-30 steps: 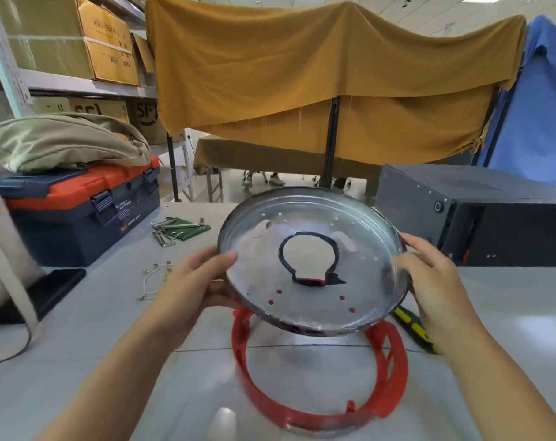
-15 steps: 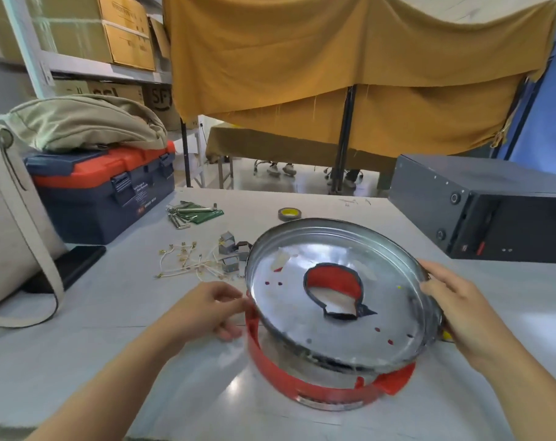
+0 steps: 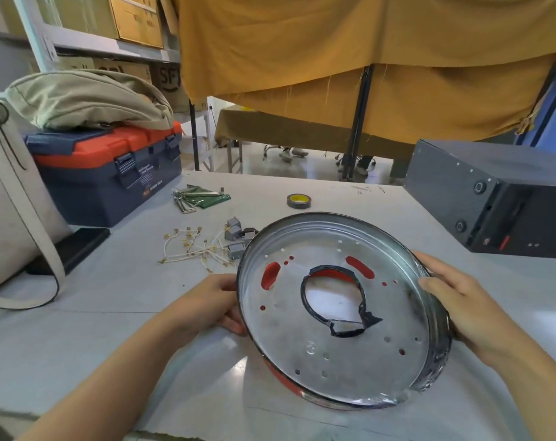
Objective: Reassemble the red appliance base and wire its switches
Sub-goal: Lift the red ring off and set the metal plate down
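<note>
1. Now dropped over the red base ring (image 3: pixel 281 381), metal pan (image 3: pixel 343 313); a second ago held up clear of it, the ring standing open on the table (image 3: pixel 111 329).
2. Sits tilted, near edge low on the ring, far edge higher; red showing only through the slots and centre cut-out. Not yet seated, by the look of it.
3. Grips the pan's left rim, left hand (image 3: pixel 206 310), fingers curled at the edge.
4. Clasps the right rim, right hand (image 3: pixel 461 310), fingers wrapped over the wall.
5. Untouched beyond the pan: switches (image 3: pixel 238 240) and loose wires (image 3: pixel 191 249). Further back, tape roll (image 3: pixel 298 200) and toolbox (image 3: pixel 108 173).
</note>
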{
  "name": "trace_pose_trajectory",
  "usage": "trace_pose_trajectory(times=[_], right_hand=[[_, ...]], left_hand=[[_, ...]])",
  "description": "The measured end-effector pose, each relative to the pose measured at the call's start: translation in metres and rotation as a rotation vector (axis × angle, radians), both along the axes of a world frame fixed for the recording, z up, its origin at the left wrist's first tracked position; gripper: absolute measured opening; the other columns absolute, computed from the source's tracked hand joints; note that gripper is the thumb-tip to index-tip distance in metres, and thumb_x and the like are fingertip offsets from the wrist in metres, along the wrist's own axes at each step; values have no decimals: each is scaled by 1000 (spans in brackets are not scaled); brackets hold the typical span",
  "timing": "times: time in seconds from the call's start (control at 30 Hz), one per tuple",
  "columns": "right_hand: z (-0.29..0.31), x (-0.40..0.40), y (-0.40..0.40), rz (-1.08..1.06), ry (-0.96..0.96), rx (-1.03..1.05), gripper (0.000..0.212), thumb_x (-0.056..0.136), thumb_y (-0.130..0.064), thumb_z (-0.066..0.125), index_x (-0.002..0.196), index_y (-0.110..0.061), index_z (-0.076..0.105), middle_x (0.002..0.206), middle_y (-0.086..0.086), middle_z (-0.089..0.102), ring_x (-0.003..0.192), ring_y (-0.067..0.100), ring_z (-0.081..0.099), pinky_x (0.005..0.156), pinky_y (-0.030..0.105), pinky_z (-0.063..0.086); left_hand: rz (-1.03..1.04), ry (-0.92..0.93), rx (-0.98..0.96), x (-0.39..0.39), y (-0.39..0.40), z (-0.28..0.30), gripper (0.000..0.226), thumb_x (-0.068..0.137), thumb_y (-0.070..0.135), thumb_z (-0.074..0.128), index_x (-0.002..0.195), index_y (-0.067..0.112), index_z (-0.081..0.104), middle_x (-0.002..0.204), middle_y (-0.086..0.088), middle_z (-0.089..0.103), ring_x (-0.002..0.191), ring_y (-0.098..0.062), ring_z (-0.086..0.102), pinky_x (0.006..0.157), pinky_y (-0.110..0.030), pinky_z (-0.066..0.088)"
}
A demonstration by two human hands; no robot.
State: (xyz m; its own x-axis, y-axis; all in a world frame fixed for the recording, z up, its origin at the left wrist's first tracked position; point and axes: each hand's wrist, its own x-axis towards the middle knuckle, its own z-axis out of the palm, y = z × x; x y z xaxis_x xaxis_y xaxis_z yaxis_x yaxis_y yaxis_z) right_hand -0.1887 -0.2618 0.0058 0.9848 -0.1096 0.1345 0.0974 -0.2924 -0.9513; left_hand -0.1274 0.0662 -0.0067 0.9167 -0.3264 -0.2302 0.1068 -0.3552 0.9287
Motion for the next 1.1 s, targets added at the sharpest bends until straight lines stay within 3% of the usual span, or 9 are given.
trace_pose_trajectory(times=[0.17, 0.3, 0.4, 0.5, 0.6, 0.73, 0.83, 0.97, 1.1], right_hand=[[5, 11, 2, 30, -3, 3, 54, 96, -2, 41, 106, -49, 67, 110, -13, 70, 99, 6, 67, 76, 18, 54], [6, 12, 4, 18, -15, 14, 55, 96, -3, 41, 106, -50, 66, 112, -14, 69, 101, 6, 66, 78, 17, 53], [8, 9, 9, 18, -28, 9, 55, 96, -3, 41, 105, -52, 65, 103, -12, 72, 91, 6, 69, 69, 17, 54], [7, 4, 14, -15, -15, 3, 52, 95, -5, 43, 103, -51, 65, 89, -5, 73, 79, 13, 71, 61, 23, 55], [6, 0, 18, -59, 18, 33, 47, 93, -8, 44, 102, -50, 65, 84, 10, 69, 75, 25, 65, 67, 39, 50], [10, -7, 23, -75, 23, 88, 51, 93, -8, 45, 98, -55, 63, 75, -2, 71, 61, 10, 66, 57, 29, 46], [14, -15, 28, -68, 4, 102, 54, 93, -4, 46, 106, -54, 58, 79, -1, 72, 60, 14, 66, 48, 26, 49], [13, -27, 29, -12, -24, 146, 53, 78, -17, 65, 109, -58, 55, 88, -2, 72, 67, 19, 69, 45, 24, 52], [15, -30, 25, 15, 40, 145, 54, 60, -45, 68, 112, -52, 58, 76, 2, 69, 53, 14, 55, 43, 19, 43]], left_hand=[[10, -13, -26, -3, -1, -1, 33, 87, -8, 41, 89, 10, 69, 70, -9, 73, 54, -13, 66, 47, -17, 48], [29, -41, -55, -4, -1, -2, 29, 90, -6, 45, 105, 5, 67, 92, -18, 73, 87, -40, 67, 65, -30, 58], [37, -52, -88, -6, -2, -3, 26, 91, -6, 46, 106, 2, 66, 97, -21, 71, 94, -44, 64, 77, -43, 56], [81, -81, -115, -6, -1, -7, 25, 89, -7, 50, 100, 5, 69, 94, -18, 72, 85, -34, 68, 71, -37, 57], [188, -74, -250, -1, 2, -11, 20, 92, 4, 49, 98, 3, 67, 89, -22, 71, 73, -34, 66, 62, -38, 55], [171, 3, -530, 9, 15, -7, 37, 96, 34, 38, 94, 7, 63, 76, -15, 63, 48, -28, 58, 47, -27, 49], [3, -39, -544, 5, 21, -3, 42, 87, 49, 45, 92, 14, 69, 78, -17, 66, 48, -32, 61, 46, -28, 50], [-33, -151, -419, -2, 24, -3, 38, 77, 34, 65, 106, 10, 64, 79, -12, 69, 54, -27, 64, 50, -28, 54], [-1, -139, -445, -1, 20, 2, 21, 76, 14, 61, 96, 10, 68, 68, -8, 66, 49, -21, 60, 47, -26, 54]])
